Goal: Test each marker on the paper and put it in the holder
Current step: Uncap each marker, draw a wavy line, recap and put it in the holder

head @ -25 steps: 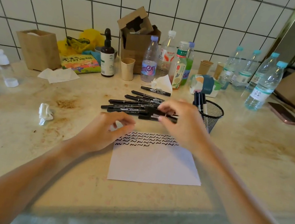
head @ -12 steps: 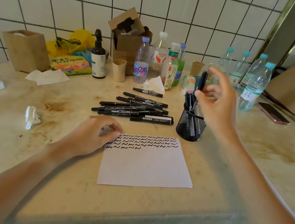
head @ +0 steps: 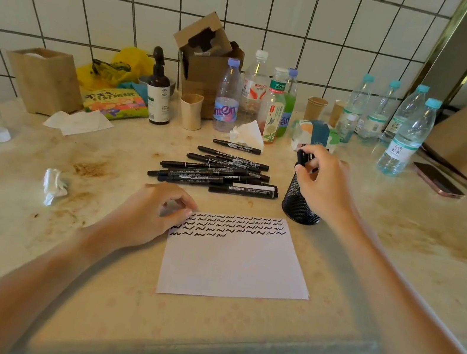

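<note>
One paper (head: 236,258), one holder (head: 295,206), two hands (head: 144,217), eight bottles (head: 228,94)

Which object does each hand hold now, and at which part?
The right hand pinches a black marker near its top end, over the mesh holder. The left hand holds nothing; its fingers rest on the paper corner.
</note>
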